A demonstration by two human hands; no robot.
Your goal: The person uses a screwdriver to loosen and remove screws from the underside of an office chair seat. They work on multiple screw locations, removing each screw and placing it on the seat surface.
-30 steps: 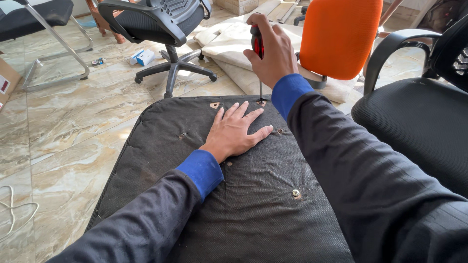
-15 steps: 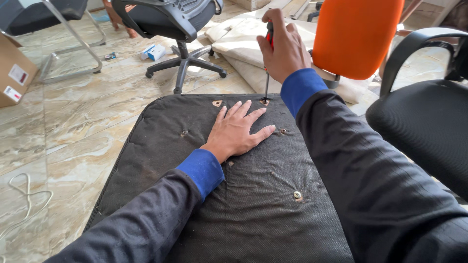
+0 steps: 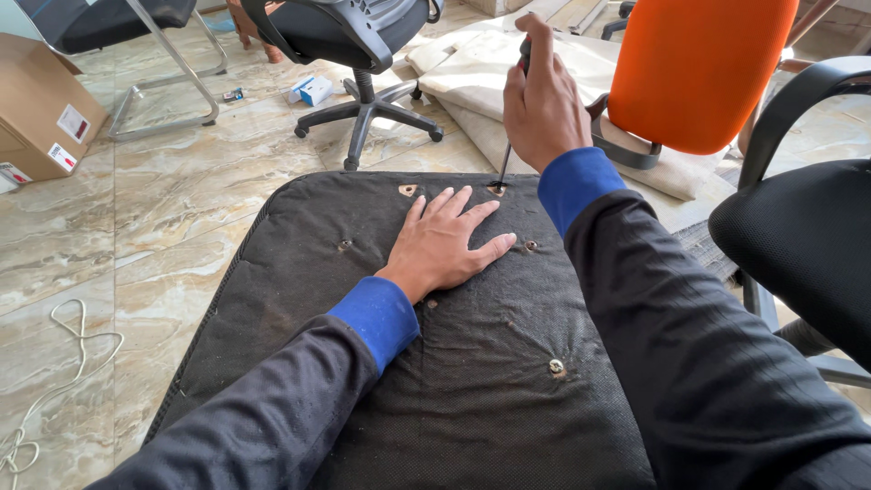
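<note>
An upturned chair seat [image 3: 299,272], its underside covered in black fabric, lies in front of me. My left hand [image 3: 445,243] rests flat on it with fingers spread. My right hand [image 3: 543,100] grips a screwdriver [image 3: 504,166] upright, its handle mostly hidden in the fist. The thin shaft's tip stands in a hole [image 3: 495,190] at the seat's far edge. Other holes and a metal screw [image 3: 555,367] dot the fabric.
A black swivel chair [image 3: 349,36] stands behind the seat on the marble floor. An orange chair back [image 3: 699,68] and a black chair with armrest [image 3: 798,218] are at the right. A cardboard box [image 3: 41,109] sits at the left, a white cord [image 3: 54,363] on the floor.
My right hand with the screwdriver has shifted slightly right while turning on the same hole. The view has drifted left, bringing the cardboard box in. My left hand stays flat.
</note>
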